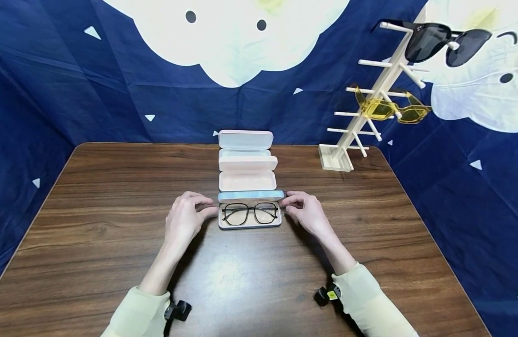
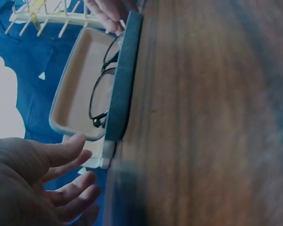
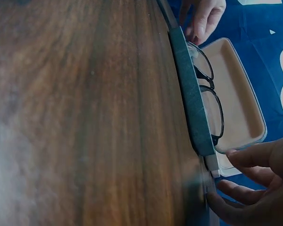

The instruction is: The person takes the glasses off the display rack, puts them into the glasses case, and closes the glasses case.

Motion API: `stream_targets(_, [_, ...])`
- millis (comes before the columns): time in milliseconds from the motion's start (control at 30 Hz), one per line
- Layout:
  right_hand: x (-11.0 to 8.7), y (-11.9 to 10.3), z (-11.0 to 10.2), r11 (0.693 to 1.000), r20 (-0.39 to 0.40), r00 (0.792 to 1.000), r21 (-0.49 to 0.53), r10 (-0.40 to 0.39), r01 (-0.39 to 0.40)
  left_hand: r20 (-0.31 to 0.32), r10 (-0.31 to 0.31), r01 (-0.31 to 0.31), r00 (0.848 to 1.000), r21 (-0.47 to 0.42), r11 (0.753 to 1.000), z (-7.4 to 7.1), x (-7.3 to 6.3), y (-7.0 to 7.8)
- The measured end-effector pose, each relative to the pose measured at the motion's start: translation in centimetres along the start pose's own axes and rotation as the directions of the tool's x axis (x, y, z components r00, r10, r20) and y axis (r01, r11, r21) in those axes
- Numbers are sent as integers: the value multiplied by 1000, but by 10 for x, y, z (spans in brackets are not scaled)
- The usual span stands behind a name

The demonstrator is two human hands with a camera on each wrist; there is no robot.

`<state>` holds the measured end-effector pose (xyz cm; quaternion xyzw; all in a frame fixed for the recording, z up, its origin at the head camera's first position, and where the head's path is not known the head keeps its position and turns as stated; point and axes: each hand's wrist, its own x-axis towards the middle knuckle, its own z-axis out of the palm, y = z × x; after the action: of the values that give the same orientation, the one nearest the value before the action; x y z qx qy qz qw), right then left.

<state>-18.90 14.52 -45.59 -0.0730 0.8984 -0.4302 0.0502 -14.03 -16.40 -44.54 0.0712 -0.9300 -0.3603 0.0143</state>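
Observation:
An eyeglass case point(image 1: 250, 226) lies with its lid raised on the table, blue on the outside and beige within. Black-framed glasses point(image 1: 250, 207) rest in its lower half, lenses toward me. At the case's left end is my left hand point(image 1: 185, 217), thumb and fingers loosely bent, fingertips close to the edge. My right hand point(image 1: 307, 211) mirrors it at the right end, fingertips right by the lid's corner. Both wrist views show the fingers spread around the case's ends, gripping nothing. In the left wrist view, the raised lid point(image 2: 68, 89) stands behind the glasses.
Behind the blue case, two pale cases point(image 1: 247, 181) stand open in a row toward the back edge. A wooden rack point(image 1: 336, 159) with pegs rises at the back right, holding black sunglasses point(image 1: 429, 42) and yellow sunglasses point(image 1: 381, 109). A blue cloth point(image 1: 115, 107) hangs behind the brown table point(image 1: 94, 224).

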Motion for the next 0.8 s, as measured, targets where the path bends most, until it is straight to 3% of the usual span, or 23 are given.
stream_targets(200, [0, -1, -9, 997, 11, 999, 75, 34, -35, 101, 19, -16, 995, -33, 999, -11, 6, -5])
stream_targets(333, [1, -4, -14, 989, 55, 997, 139, 50, -57, 183, 20, -7, 983, -75, 997, -15, 11, -7])
stream_targets(567, [5, -7, -15, 975, 106, 991, 199, 78, -98, 269, 33, -16, 963, -67, 998, -19, 17, -3])
stream_targets(800, [12, -12, -19, 983, 173, 977, 107, 126, -146, 367, -9, 30, 930, -51, 998, -21, 29, -3])
